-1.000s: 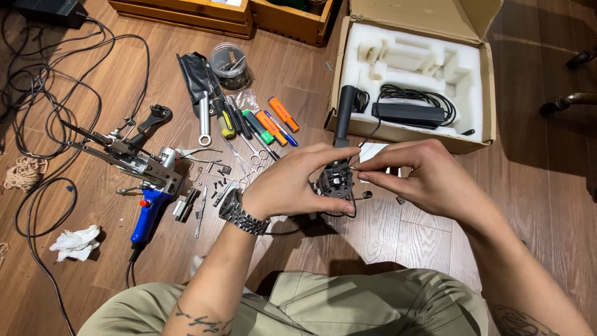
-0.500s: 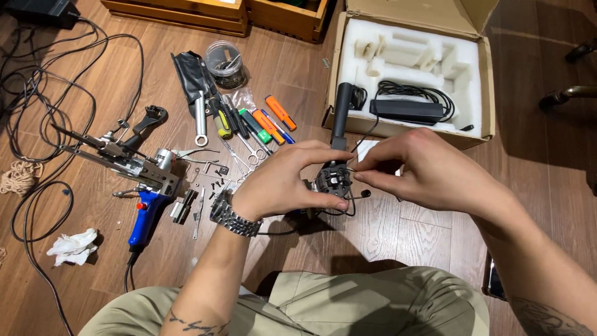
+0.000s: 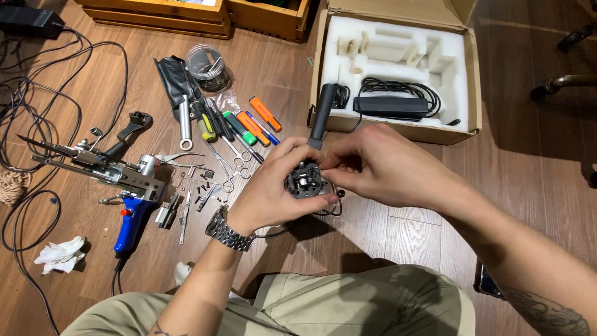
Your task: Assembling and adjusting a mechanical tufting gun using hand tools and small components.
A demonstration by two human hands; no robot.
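Hands [image 3: 273, 193] [image 3: 385, 168] grip black device [image 3: 306, 182] | box [image 3: 472, 93]: foam [image 3: 398, 50], black adapter [image 3: 390, 106]

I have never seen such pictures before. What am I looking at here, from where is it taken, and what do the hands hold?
A camera on a person's head looks down at their own two hands; there is no machine. The left hand cradles a small black device with a long black handle. The right hand pinches at its top. On the wooden floor lie screwdrivers, scissors, small screws, a blue-handled tool, and an open cardboard box with white foam and a power adapter.
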